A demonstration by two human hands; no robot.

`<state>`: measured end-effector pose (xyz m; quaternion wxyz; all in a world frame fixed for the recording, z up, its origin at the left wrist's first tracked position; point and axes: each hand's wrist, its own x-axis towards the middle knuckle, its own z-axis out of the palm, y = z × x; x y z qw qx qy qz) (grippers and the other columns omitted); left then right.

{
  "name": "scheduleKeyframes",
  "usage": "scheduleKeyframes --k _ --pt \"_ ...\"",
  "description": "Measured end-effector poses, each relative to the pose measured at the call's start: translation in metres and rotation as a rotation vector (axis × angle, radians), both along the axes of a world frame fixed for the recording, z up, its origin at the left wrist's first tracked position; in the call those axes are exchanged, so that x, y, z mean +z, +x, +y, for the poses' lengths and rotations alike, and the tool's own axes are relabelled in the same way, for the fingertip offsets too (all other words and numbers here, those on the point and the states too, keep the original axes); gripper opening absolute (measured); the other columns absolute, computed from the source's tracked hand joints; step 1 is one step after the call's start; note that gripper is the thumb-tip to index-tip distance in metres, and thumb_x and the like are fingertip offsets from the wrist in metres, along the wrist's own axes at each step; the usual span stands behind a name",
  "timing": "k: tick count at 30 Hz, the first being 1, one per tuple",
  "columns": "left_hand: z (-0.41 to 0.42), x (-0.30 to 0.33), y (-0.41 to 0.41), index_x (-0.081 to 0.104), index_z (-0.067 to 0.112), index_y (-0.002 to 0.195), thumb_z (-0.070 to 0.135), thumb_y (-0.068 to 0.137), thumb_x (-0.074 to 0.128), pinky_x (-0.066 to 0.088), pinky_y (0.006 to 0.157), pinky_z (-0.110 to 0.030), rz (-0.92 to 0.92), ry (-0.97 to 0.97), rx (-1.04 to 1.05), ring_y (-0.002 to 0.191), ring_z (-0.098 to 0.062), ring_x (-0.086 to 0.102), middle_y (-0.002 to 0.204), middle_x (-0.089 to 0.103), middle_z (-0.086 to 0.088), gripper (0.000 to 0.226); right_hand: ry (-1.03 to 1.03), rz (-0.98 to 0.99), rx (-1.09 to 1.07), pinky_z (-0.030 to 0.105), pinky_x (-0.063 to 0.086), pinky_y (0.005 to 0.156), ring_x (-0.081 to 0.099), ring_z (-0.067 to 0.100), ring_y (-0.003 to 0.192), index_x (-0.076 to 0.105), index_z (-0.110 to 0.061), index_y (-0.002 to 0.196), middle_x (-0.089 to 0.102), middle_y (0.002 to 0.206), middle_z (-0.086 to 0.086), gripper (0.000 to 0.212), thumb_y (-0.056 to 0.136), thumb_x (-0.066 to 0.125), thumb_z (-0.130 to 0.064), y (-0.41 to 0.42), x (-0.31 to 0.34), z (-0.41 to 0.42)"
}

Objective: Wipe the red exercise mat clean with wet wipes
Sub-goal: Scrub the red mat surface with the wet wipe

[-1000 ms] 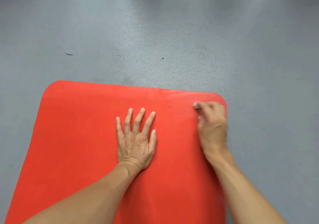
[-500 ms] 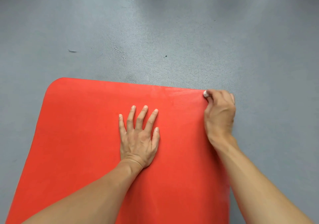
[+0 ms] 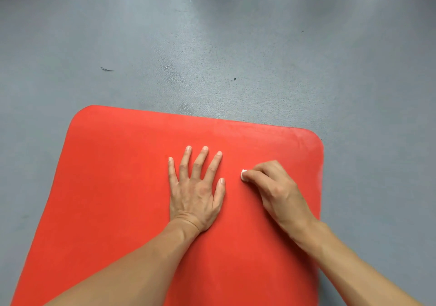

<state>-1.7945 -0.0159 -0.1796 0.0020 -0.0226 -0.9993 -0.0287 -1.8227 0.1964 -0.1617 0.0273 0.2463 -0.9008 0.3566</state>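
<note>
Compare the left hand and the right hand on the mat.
The left hand lies flat with spread fingers; the right hand is curled. The left hand holds nothing; the right hand pinches a small white wipe. Both rest on the red mat.

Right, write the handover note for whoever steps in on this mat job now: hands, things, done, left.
Left hand: flat, fingers spread, pressing the red exercise mat near its middle to steady it.
Right hand: fingers curled round a small white wet wipe, only a bit of which shows, pressed on the mat just right of the left hand.
Mat lies flat on the grey floor, far end in view.
Done: a paler streaky band along the far edge and right corner suggests wiping there.
Left: apparently the middle, left side and near part.
</note>
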Motion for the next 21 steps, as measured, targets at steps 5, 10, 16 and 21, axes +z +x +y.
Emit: scheduleKeyframes --k 5,10,16,21 --pt "0.000 0.001 -0.002 0.039 0.037 0.159 0.059 0.097 0.039 0.015 0.122 -0.070 -0.025 -0.023 -0.014 0.157 -0.038 0.023 0.164 0.039 -0.003 0.066 0.074 0.044 -0.293 0.028 0.045 0.083 0.054 0.026 0.089 0.074 -0.008 0.110 0.060 0.094 0.007 0.033 0.085 0.066 0.013 -0.015 -0.014 0.022" --pt "-0.001 0.001 -0.001 0.042 0.038 0.158 0.065 0.096 0.038 0.017 0.120 -0.072 -0.021 -0.013 -0.025 0.155 -0.040 0.025 0.164 0.039 -0.006 0.068 -0.032 0.014 -0.667 0.034 0.046 0.080 0.053 0.025 0.087 0.073 -0.008 0.106 0.062 0.092 0.006 0.020 0.095 0.063 0.005 0.014 -0.008 -0.011" --pt "-0.003 -0.001 0.000 0.046 0.041 0.155 0.064 0.095 0.040 0.016 0.121 -0.072 0.013 0.023 -0.036 0.154 -0.040 0.027 0.163 0.040 -0.006 0.065 0.096 0.089 -0.201 0.036 0.050 0.080 0.056 0.027 0.092 0.071 -0.007 0.106 0.061 0.097 0.008 0.022 0.090 0.057 -0.003 0.036 -0.011 0.015" --pt "0.000 -0.003 -0.001 0.048 0.041 0.153 0.058 0.099 0.036 0.017 0.119 -0.074 0.004 0.018 -0.029 0.152 -0.042 0.029 0.162 0.042 -0.010 0.058 0.016 0.035 -0.702 0.042 0.049 0.080 0.056 0.028 0.091 0.074 -0.007 0.103 0.064 0.094 0.008 0.024 0.090 0.064 0.010 0.015 -0.017 0.045"
